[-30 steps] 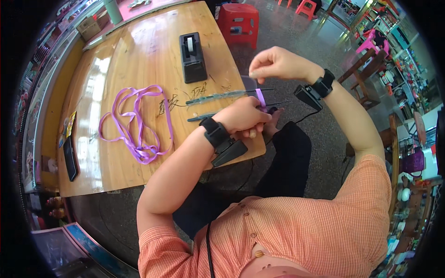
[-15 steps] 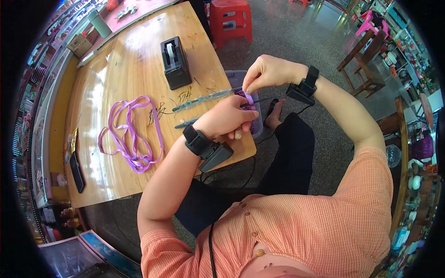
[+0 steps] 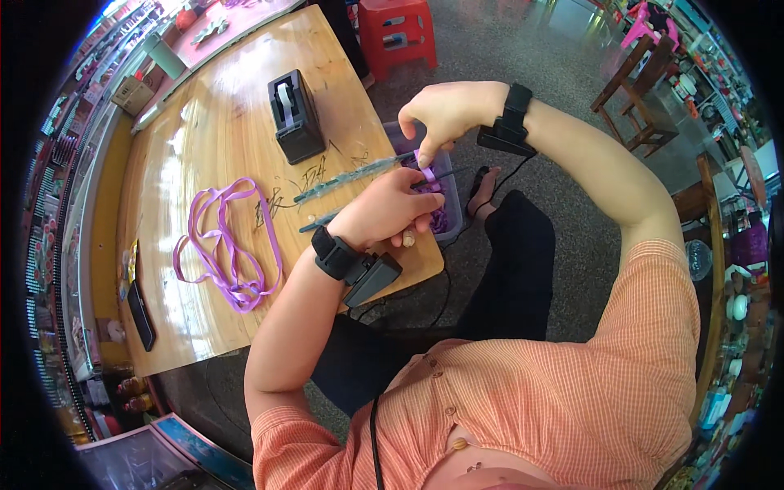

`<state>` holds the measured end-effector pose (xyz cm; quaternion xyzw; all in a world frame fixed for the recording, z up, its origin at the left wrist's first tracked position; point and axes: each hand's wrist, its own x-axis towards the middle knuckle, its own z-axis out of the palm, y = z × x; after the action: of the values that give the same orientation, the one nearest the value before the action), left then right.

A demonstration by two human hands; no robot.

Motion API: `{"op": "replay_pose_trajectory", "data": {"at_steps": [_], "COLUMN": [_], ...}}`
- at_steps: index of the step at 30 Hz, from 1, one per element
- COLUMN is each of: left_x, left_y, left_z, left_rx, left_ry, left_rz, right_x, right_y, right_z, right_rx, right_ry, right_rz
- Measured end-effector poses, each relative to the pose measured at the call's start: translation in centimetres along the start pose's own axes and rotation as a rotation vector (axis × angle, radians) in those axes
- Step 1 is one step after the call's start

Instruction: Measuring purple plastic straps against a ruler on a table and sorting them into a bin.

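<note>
My left hand [image 3: 382, 208] is closed at the table's right corner, around a thin dark rod [image 3: 449, 172] that sticks out past its fingers. A strip of purple ribbon [image 3: 425, 166] lies by the rod, just above the left fingertips. My right hand [image 3: 447, 114] hovers there with thumb and fingers apart, its thumb tip beside the ribbon. Another rod, in bluish-green wrapping [image 3: 353, 176], lies on the table above my left hand. Under the hands, a clear plastic tub [image 3: 454, 222] contains purple pieces, partly hidden. A small pale tip [image 3: 408, 238] below the left fingers is unclear.
A loose heap of purple ribbon [image 3: 231, 245] lies on the wooden table [image 3: 220, 131]. Behind it stands a black tape dispenser [image 3: 296, 118]. A dark flat object [image 3: 140, 317] rests at the left edge. A red stool [image 3: 398, 34] and wooden chair [image 3: 637, 98] stand beyond.
My right hand has opened from a pinch on the purple ribbon and shifted slightly up and left. The left hand keeps its grip. The whole view has shifted a little.
</note>
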<state>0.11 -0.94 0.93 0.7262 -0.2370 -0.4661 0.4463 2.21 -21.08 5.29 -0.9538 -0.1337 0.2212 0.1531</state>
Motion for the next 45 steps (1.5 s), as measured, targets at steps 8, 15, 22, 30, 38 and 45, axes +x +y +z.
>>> {"op": "replay_pose_trajectory", "data": {"at_steps": [8, 15, 22, 30, 38, 45], "left_x": [0.0, 0.1, 0.6, 0.2, 0.0, -0.1], "left_y": [0.1, 0.1, -0.5, 0.0, 0.2, 0.6], "left_z": [0.3, 0.1, 0.2, 0.3, 0.1, 0.1], "left_rx": [-0.001, 0.020, 0.006, -0.014, -0.012, 0.022], "left_ry": [0.017, 0.003, 0.012, 0.008, 0.008, -0.023], "left_rz": [0.012, 0.006, 0.047, 0.042, 0.004, -0.009], "right_x": [0.5, 1.2, 1.3, -3.4, -1.7, 0.2], "right_y": [2.8, 2.4, 3.4, 9.9, 6.4, 8.5], "right_z": [1.6, 1.7, 2.9, 9.1, 16.5, 17.8], "right_rx": [-0.166, -0.309, -0.320, 0.990, 1.857, 2.038], "right_ry": [0.192, 0.069, 0.102, 0.599, 0.109, 0.101], "right_rz": [-0.596, -0.575, -0.573, -0.059, -0.026, -0.158]}}
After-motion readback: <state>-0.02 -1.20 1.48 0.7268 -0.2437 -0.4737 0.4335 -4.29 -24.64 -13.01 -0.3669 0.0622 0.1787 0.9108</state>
